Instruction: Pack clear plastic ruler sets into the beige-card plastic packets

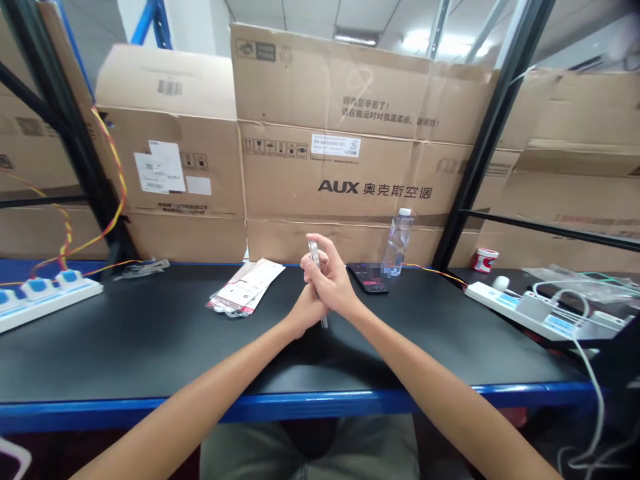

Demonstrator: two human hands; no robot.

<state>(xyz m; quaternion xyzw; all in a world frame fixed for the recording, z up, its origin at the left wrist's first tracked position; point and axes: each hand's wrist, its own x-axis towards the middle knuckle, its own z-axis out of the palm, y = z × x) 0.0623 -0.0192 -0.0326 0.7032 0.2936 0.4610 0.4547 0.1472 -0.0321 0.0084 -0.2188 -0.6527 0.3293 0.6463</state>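
Together, both hands (323, 283) around clear pen (314, 257)

Left forearm (200, 370) and right forearm (430, 377) angle in from the lower corners to meet at centre, the left hand (304, 313) curled low against the right hand (329, 281) (its fingers closed, wrist raised higher).

**Counts on the bench:** two hands (320, 287) at centre, with one clear rod (314, 257) between them; one phone (367, 277) and one water bottle (399, 245) to their right; one stack of packets (245, 287) to their left. Two power strips lie apart, one at left (45, 301) and one at right (540, 310), and one tin (485, 260) stands at far right. Two black uprights (70, 140) (493, 133) frame the cardboard boxes (350, 133), whose overlap prevents an exact count.
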